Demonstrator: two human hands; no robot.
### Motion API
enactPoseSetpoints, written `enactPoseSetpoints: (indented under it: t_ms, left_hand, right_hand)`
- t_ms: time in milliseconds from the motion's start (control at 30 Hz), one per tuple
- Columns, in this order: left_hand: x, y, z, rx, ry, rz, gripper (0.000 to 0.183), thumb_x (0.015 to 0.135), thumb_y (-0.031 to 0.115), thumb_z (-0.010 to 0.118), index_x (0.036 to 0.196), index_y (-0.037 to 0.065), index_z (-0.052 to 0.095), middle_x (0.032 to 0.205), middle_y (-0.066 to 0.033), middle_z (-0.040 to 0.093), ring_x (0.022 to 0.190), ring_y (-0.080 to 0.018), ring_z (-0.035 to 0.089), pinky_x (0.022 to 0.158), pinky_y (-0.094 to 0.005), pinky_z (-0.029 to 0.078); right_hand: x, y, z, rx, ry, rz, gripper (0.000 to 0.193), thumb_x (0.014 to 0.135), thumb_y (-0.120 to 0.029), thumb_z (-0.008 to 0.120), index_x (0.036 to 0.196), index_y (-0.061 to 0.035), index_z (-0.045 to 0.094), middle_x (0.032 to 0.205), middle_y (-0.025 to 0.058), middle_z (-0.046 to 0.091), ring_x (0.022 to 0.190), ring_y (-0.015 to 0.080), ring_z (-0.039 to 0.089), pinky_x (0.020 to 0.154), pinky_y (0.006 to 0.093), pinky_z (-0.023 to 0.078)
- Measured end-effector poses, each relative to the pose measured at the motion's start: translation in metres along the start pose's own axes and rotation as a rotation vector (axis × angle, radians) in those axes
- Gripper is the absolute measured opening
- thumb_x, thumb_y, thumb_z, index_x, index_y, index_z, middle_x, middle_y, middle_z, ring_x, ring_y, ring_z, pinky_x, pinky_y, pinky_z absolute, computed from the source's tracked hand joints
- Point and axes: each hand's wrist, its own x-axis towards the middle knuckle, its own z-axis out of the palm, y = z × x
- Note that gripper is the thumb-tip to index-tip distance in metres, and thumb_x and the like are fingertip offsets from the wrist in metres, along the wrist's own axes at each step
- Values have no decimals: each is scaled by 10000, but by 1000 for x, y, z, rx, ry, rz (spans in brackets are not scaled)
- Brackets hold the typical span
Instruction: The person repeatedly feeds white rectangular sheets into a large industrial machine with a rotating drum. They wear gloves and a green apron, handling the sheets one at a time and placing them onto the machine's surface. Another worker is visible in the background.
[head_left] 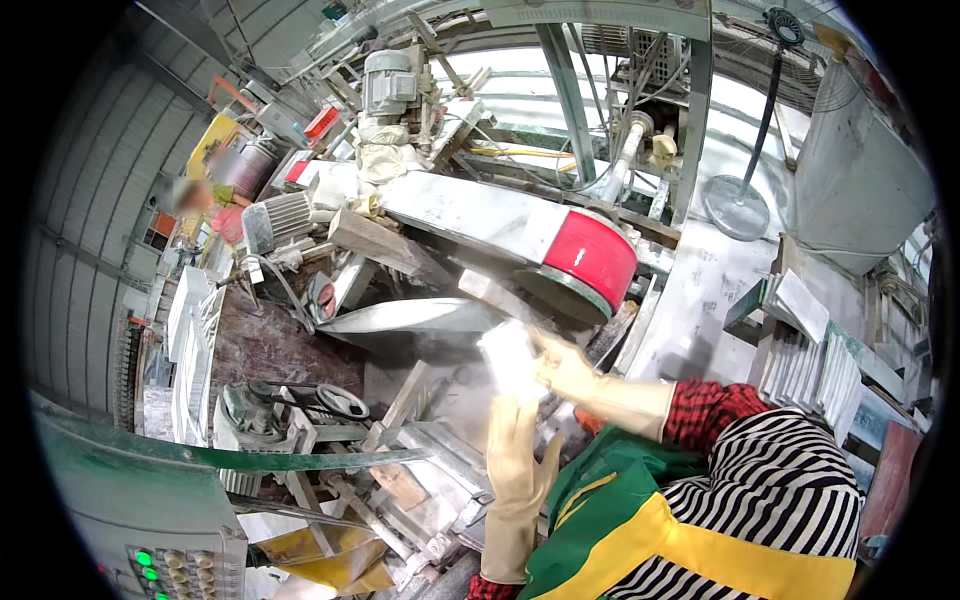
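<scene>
A small flat white slab (508, 357), overexposed and in hazy dust, stands tilted in front of the machine's red end. My right hand (562, 368), in a cream glove, grips its right edge. Below it, my left hand (515, 460) wears a matching glove, its fingers stretched upward and the thumb apart. The left fingertips meet the slab's lower edge; whether they bear its weight I cannot tell. Just beyond is a long machine housing (470, 205), white with a red rounded end (595, 258). A pale curved sheet (410, 316) lies to the slab's left.
Lower left stands a control panel (190, 560) with green lights and several knobs. A motor with a handwheel (342, 401) sits above it. Stacked thin slabs (815, 375) stand at the right, beyond my right arm. A round-based stand (737, 207) is farther back. Another person (225, 195) is at the far left.
</scene>
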Motion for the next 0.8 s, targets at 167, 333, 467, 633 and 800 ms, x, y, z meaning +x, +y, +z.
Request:
enactPoseSetpoints:
  t_ms: [167,333,467,633,800]
  left_hand:
    - [-61,-37,3,44,-12,-221,620,744,40,774,1311,-13,529,1359,-278,518,1285,-435,486,1083,-446,384]
    - [-148,-72,-27,-92,11,-744,539,831,18,696,1341,4,523,1402,-198,517,1312,-311,484,1103,-371,359]
    - [-193,-68,-50,-60,82,-1023,487,868,13,647,1340,-2,529,1388,-173,535,1305,-264,486,1099,-337,354]
    - [-254,-67,-51,-209,269,-1270,463,881,27,630,1332,-15,536,1393,-169,539,1304,-263,495,1106,-335,351]
    - [-230,-61,-43,-255,290,-1168,431,909,19,606,1333,-19,537,1346,-170,573,1287,-250,508,1095,-332,361]
  right_hand:
    - [86,4,-92,-353,607,-78,865,774,-159,649,1533,-34,251,972,177,637,878,262,632,811,359,505]
    - [144,17,-148,-447,806,-47,922,753,-152,665,1552,-81,213,901,153,639,843,284,640,796,385,513]
    - [165,12,-145,-540,791,69,932,764,-199,647,1557,-86,172,1035,219,668,951,363,662,853,422,517]
    - [176,14,-132,-924,602,271,917,812,-329,651,1539,-26,182,973,220,659,870,342,660,774,432,513]
    - [192,29,-174,-779,523,309,834,914,-307,585,1550,-67,101,776,152,650,616,296,642,612,399,529]
